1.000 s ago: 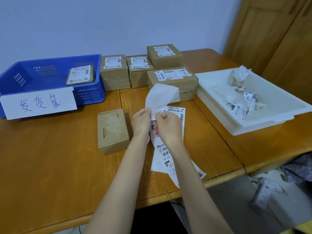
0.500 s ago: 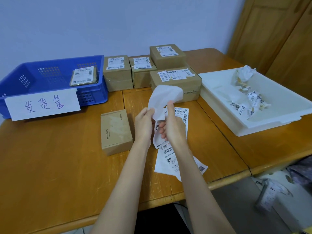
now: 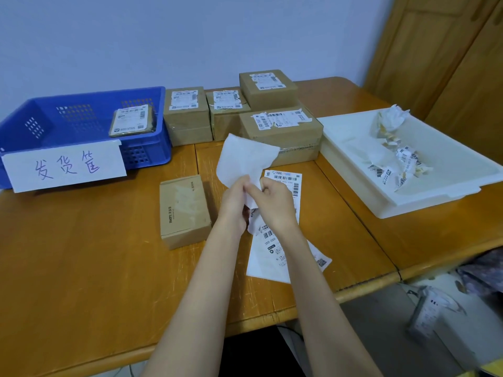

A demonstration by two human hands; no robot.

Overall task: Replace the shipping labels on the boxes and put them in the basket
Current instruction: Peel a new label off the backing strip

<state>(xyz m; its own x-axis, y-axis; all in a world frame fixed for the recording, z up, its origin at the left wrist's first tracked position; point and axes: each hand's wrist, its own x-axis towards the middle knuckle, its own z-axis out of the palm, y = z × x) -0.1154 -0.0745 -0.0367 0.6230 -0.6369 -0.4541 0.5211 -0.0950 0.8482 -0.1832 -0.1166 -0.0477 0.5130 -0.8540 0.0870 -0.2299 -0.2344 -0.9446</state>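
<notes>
- Two bare hands over the middle of the wooden table (image 3: 81,268), meeting at one sheet.
- Left hand (image 3: 234,205): fingers curled, pinching the lower edge of a blank white backing sheet (image 3: 245,159), which curls upward toward 12 o'clock from the hands.
- Right hand (image 3: 275,205): fingers curled, pinching the same paper just beside the left hand; the two hands are nearly touching. I cannot tell whether the label is separated from the backing at the pinch.
- Printed shipping labels (image 3: 272,248) lie flat on the table under the hands. At least two sheets overlap; an exact count cannot be read.
- One bare box (image 3: 185,210), no label on top, sits on the table at 9 o'clock from the hands, near the left wrist but apart from it.
- Four labelled boxes (image 3: 280,123) grouped at 12 o'clock from the hands: two side by side at the back left, one large in front, one smaller behind it. The large one's label is torn and wrinkled.
- One blue basket (image 3: 81,104) at 10 o'clock, holding one labelled box (image 3: 133,121) leaning at its right wall. One white paper sign (image 3: 65,167) with handwritten characters hangs on its front.
- One white tray (image 3: 435,191) at 2 o'clock, holding a heap of crumpled label scraps (image 3: 394,159); pieces too tangled to count.
</notes>
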